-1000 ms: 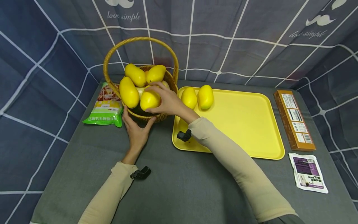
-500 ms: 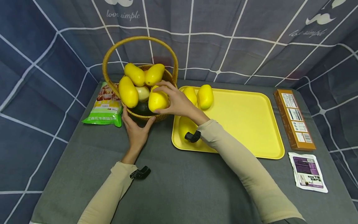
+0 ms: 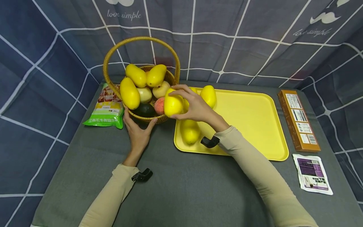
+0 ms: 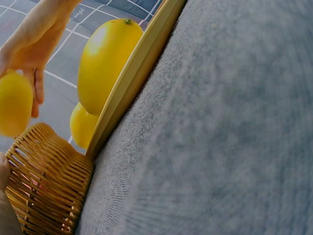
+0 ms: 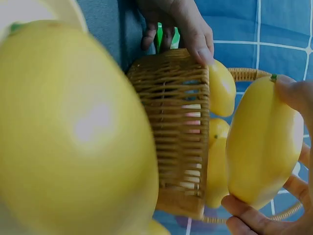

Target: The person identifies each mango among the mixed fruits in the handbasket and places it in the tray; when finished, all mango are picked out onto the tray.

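My right hand (image 3: pixel 195 105) pinches a yellow mango (image 3: pixel 173 105) between thumb and fingers, above the gap where basket and tray meet. In the right wrist view this held mango (image 5: pixel 264 142) is lifted beside the basket's rim. With thumb and fingers spread, my left hand (image 3: pixel 138 135) holds the front of the woven basket (image 3: pixel 163 119). Inside lie several fruits: mangoes (image 3: pixel 129 93), a dark green avocado (image 3: pixel 145 110), a reddish peach (image 3: pixel 159 106) and pale round fruit (image 3: pixel 145 94). The yellow tray (image 3: pixel 241 126) bears more mangoes (image 3: pixel 190 131) at its left end, partly hidden by my right hand.
A tall handle (image 3: pixel 141 38) arches over the basket. To its left lies a green food bag (image 3: pixel 106 108). Right of the tray are a brown box (image 3: pixel 299 121) and a white-and-purple packet (image 3: pixel 312 174). A checked curtain (image 3: pixel 210 56) closes off the back.
My right hand has carried the mango right, from over the basket to the tray's left edge, uncovering the peach, avocado and pale fruit. My left hand stays on the basket.
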`<state>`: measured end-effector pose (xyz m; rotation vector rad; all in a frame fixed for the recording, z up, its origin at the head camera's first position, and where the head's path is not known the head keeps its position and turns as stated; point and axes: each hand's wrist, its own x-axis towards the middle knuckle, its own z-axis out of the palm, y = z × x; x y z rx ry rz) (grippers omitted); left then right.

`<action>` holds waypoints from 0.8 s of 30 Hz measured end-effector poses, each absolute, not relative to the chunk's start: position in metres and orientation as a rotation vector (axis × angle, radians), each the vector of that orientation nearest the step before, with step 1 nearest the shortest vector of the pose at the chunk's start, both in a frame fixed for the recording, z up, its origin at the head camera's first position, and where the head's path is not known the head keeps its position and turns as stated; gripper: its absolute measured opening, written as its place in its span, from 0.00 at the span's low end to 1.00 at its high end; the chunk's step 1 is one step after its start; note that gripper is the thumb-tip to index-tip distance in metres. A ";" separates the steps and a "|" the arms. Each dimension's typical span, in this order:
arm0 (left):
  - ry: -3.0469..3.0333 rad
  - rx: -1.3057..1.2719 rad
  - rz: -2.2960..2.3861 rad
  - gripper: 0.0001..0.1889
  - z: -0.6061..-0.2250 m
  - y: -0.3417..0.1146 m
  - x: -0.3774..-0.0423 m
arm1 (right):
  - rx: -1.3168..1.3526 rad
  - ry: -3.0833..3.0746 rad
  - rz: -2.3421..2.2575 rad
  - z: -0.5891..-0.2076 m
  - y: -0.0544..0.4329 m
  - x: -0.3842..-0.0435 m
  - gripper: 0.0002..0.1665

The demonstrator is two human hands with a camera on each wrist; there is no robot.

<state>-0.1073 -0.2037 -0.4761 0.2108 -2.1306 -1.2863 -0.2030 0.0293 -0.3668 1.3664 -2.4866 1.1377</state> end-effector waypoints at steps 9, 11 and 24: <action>-2.119 0.194 -1.294 0.58 -0.475 -0.203 -0.107 | 1.336 -2.500 1.127 -0.370 0.073 -0.193 0.42; -2.121 0.195 -1.297 0.58 -0.474 -0.202 -0.107 | 1.320 -2.521 1.116 -0.372 0.084 -0.191 0.42; -2.111 0.202 -1.299 0.57 -0.472 -0.200 -0.107 | 1.322 -2.646 1.091 -0.393 0.143 -0.175 0.42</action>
